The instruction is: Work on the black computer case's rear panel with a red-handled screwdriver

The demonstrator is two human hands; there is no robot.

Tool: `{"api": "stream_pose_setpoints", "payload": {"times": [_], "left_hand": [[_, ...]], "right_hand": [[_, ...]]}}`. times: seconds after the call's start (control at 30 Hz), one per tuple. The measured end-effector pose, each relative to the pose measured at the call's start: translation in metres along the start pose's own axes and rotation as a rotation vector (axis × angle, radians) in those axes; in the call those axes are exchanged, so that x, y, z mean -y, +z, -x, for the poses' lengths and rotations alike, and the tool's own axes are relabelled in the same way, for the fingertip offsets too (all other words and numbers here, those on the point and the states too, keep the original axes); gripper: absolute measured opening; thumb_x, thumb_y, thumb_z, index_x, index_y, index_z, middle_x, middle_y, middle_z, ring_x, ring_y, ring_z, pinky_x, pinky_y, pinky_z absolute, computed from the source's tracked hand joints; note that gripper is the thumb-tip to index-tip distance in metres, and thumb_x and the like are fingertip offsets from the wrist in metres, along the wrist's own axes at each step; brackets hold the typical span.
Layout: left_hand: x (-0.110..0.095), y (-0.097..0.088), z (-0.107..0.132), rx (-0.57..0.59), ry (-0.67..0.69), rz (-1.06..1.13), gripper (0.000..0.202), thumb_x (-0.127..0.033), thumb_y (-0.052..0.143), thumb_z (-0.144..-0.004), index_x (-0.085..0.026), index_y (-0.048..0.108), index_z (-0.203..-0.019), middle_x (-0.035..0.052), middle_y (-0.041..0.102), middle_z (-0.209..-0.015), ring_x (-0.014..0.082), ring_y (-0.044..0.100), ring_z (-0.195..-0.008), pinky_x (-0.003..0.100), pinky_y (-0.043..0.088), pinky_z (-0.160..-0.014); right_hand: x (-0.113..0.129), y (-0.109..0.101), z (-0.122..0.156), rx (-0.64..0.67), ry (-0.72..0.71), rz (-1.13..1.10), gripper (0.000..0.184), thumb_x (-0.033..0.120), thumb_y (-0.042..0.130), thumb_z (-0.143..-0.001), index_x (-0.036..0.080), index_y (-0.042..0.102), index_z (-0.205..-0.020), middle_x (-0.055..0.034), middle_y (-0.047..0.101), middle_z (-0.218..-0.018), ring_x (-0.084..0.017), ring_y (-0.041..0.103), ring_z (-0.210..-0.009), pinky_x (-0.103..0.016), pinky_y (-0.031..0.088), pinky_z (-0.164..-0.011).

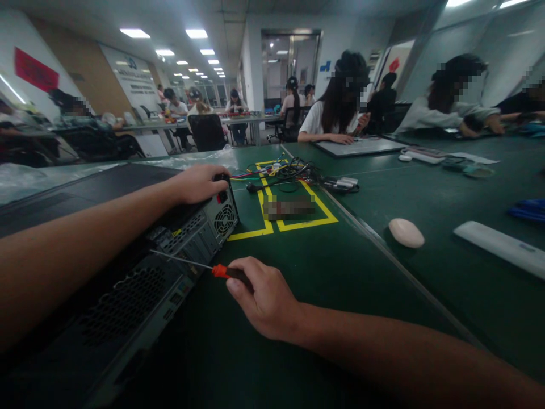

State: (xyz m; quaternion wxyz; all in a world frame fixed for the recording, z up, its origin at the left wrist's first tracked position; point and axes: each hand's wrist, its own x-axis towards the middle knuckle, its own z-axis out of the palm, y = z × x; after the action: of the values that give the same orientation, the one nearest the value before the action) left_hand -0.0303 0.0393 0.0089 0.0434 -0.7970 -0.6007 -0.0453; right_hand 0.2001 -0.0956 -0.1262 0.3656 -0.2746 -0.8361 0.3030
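A black desktop computer case (106, 184) lies on its side at my left, its rear panel with a round fan grille and ports facing me. My left hand (198, 183) grips its far top corner, with the fingers curled over the edge. In my right hand (266, 295) is a screwdriver (219, 270) with an orange-and-dark handle, held between thumb and fingers. Its long thin shaft points left, and the tip is at the rear panel near the slot covers. From this angle I cannot tell whether the tip sits in a screw.
A tangle of cables (298, 169) lies beyond the case, near yellow tape (309, 223) on the green table (340, 272). A blurred-out brown object (289, 208) sits there. To the right are a pale computer mouse (406, 233) and a white bar (498, 244). People work across the table.
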Motion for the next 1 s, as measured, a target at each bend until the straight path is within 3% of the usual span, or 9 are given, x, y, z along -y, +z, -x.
{"api": "stream_pose_setpoints", "payload": {"times": [0.2, 0.4, 0.57, 0.77, 1.0], "left_hand": [[-0.0011, 0.0008, 0.0009, -0.016, -0.003, 0.004, 0.060, -0.049, 0.040, -0.087, -0.020, 0.069, -0.132, 0.0120, 0.073, -0.129, 0.0311, 0.067, -0.117, 0.041, 0.049, -0.104], [0.0000, 0.0018, 0.0004, -0.035, -0.007, 0.010, 0.058, -0.050, 0.041, -0.087, -0.025, 0.070, -0.131, 0.0080, 0.073, -0.129, 0.0293, 0.066, -0.118, 0.039, 0.049, -0.104], [-0.0001, 0.0025, 0.0006, -0.029, -0.013, 0.011, 0.060, -0.049, 0.040, -0.086, -0.023, 0.070, -0.131, 0.0091, 0.073, -0.128, 0.0302, 0.067, -0.118, 0.040, 0.049, -0.104], [0.0000, 0.0026, -0.0001, -0.024, -0.004, 0.005, 0.061, -0.048, 0.040, -0.087, -0.020, 0.068, -0.133, 0.0107, 0.073, -0.129, 0.0310, 0.066, -0.118, 0.041, 0.049, -0.105], [0.0003, 0.0027, -0.0004, -0.033, -0.009, 0.008, 0.059, -0.047, 0.041, -0.087, -0.020, 0.069, -0.132, 0.0107, 0.072, -0.130, 0.0310, 0.066, -0.119, 0.041, 0.048, -0.105]], "right_hand": [[-0.0002, 0.0001, -0.0002, 0.010, -0.010, 0.008, 0.024, 0.036, 0.048, -0.106, 0.019, 0.063, -0.117, -0.0055, 0.071, -0.098, -0.019, 0.065, -0.080, -0.034, 0.051, -0.075], [0.0017, -0.0005, 0.0013, 0.028, -0.001, -0.042, 0.028, 0.039, 0.047, -0.106, 0.021, 0.056, -0.127, -0.0060, 0.073, -0.102, -0.021, 0.069, -0.085, -0.035, 0.053, -0.076], [0.0028, -0.0001, 0.0017, 0.031, 0.040, -0.039, 0.036, 0.042, 0.061, -0.098, 0.022, 0.052, -0.127, -0.0070, 0.073, -0.104, -0.023, 0.070, -0.085, -0.038, 0.054, -0.076], [-0.0013, 0.0037, 0.0007, 0.027, 0.046, -0.040, 0.023, 0.034, 0.058, -0.099, 0.022, 0.055, -0.118, -0.0071, 0.072, -0.106, -0.024, 0.070, -0.092, -0.038, 0.053, -0.081], [-0.0033, 0.0029, 0.0001, 0.016, 0.017, -0.030, 0.021, 0.034, 0.059, -0.100, 0.023, 0.058, -0.117, -0.0058, 0.071, -0.105, -0.022, 0.068, -0.089, -0.036, 0.052, -0.079]]}}
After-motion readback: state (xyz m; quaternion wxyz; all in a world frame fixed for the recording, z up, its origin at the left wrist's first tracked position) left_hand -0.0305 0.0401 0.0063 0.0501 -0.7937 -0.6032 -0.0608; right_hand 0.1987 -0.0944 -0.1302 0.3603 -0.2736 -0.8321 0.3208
